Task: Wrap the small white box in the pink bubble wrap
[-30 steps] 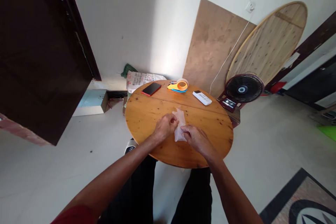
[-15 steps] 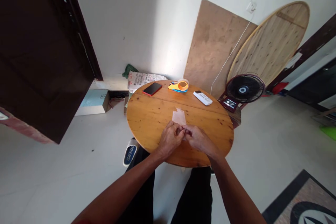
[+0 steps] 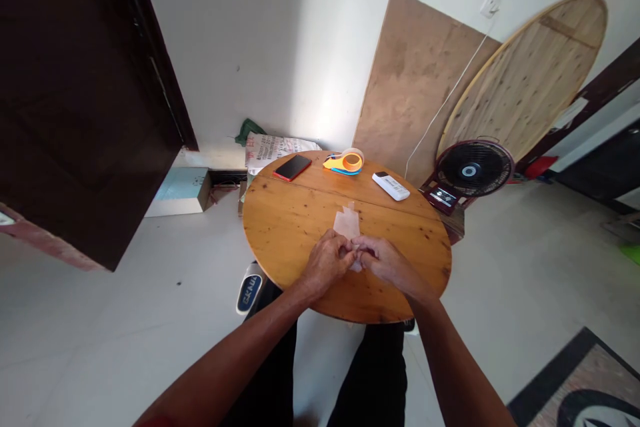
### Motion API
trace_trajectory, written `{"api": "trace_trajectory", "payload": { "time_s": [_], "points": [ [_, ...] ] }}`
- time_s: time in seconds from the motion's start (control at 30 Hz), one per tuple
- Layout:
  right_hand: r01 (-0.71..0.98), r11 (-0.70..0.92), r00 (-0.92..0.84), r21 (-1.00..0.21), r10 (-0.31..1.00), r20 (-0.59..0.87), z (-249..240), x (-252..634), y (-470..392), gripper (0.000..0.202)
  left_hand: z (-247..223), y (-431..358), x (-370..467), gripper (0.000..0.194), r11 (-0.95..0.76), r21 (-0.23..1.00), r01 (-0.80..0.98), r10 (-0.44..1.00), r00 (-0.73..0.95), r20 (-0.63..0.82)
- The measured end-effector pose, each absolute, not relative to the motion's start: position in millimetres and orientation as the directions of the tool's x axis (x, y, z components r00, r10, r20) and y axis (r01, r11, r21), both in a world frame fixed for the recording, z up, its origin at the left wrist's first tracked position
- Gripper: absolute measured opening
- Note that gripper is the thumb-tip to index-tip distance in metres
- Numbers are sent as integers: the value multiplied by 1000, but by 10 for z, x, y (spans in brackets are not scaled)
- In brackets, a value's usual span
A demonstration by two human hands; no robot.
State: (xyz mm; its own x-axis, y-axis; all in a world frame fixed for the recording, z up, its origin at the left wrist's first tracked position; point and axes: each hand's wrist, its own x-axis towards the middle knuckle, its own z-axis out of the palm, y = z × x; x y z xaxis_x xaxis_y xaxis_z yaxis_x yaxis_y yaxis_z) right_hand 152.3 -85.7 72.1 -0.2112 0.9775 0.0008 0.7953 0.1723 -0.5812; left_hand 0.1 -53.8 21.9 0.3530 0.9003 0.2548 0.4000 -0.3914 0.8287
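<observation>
A thin, pale, see-through sheet (image 3: 347,221) with a notched far edge lies on the round wooden table (image 3: 280,220); it could be paper or plastic. My left hand (image 3: 327,259) is closed in a pinch on its near part, thumb and forefinger together. From the other side my right hand (image 3: 383,259) pinches the same part, its fingertips almost meeting the left ones. The fingers hide the exact spot they grip. A small end of the sheet shows below the fingertips.
Along the table's far side are a red-edged phone (image 3: 293,167), an orange tape dispenser (image 3: 345,162) with a roll of tape, and a white remote-like device (image 3: 391,186). A fan (image 3: 470,170) stands to the right. Boards (image 3: 420,80) lean on the wall.
The view has shifted slightly, so the table appears a little farther right. My right fingers have loosened and spread slightly at the sheet; more of its near end shows below them.
</observation>
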Motion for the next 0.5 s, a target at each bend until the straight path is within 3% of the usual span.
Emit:
{"api": "trace_trajectory", "payload": {
  "time_s": [0.13,0.37,0.5],
  "points": [
    [784,178,-215,-594,976,9,716,1546,-798,26,182,-535,-21,3,-422,826,374,885,366,287],
    [860,173,-226,-480,973,-54,774,1499,-701,25,151,-507,-45,7,-447,837,316,859,413,303],
    [814,166,-198,-557,980,3,834,1533,-669,25,130,-520,-42,9,-464,811,356,859,404,314]
  ]
}}
